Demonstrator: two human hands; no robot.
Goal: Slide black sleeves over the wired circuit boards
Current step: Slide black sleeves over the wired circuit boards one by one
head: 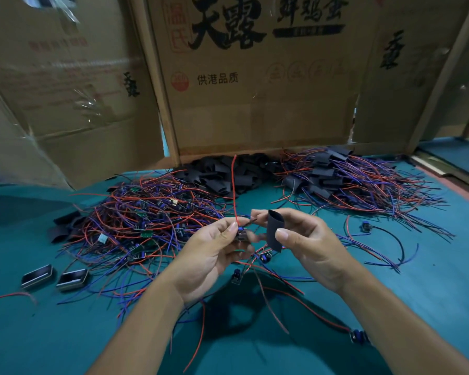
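My left hand [214, 253] pinches a small wired circuit board [241, 234] between thumb and fingers; its red wire [234, 185] stands straight up. My right hand [303, 239] holds a black sleeve [275, 230] between thumb and fingers, just right of the board and apart from it. The sleeve's upper end is open and round. The right index finger also touches a dark wire end near the board.
A pile of bare wired boards [146, 220] lies left on the teal table. Loose black sleeves [222, 171] are heaped at the back, sleeved boards [349, 180] at the right. Two dark trays [54, 277] sit front left. Cardboard boxes [255, 90] wall off the back.
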